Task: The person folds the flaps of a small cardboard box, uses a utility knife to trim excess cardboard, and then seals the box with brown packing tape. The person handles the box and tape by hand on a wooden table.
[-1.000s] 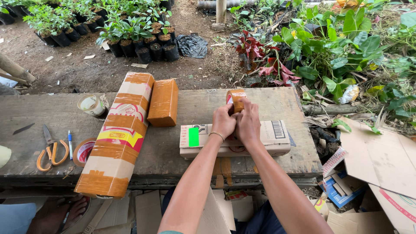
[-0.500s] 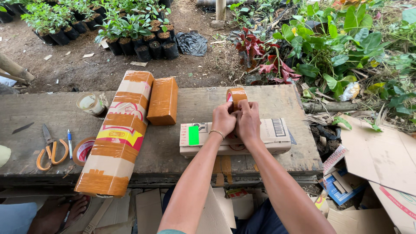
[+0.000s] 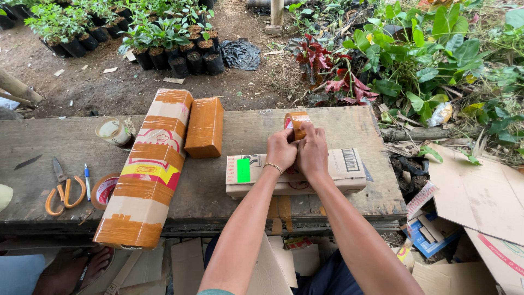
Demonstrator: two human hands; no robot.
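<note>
Brown packing tape [image 3: 296,123], on a roll, is held up on edge between both hands at the far side of a flat cardboard box [image 3: 349,164]. The left hand [image 3: 281,150] is closed narrowly on the near left of the roll, and the right hand [image 3: 312,153] is closed on its right, with fingertips over the top; the two hands are pressed together, touching. The roll lies just beyond the knuckles, away from the body, so neither hand is clearly the nearer one. Whether a strip has been pulled free cannot be told, since the hands cover that part.

The box is laid under the wrists with its long axis running left to right across the wooden bench [image 3: 49,142], and a green sticker [image 3: 243,170] is seen on its left end. To the left, well apart from the hands, a long taped parcel [image 3: 143,169] is set pointing away from the body, with a small taped block [image 3: 204,127] touching its far right side. Farther left a cup [image 3: 113,131], another tape roll [image 3: 103,190], a pen [image 3: 87,180] and orange-handled scissors [image 3: 64,188] are spread out. Potted seedlings [image 3: 164,49] are lined up on the ground beyond, and loose cardboard sheets [image 3: 480,196] are piled at the right.
</note>
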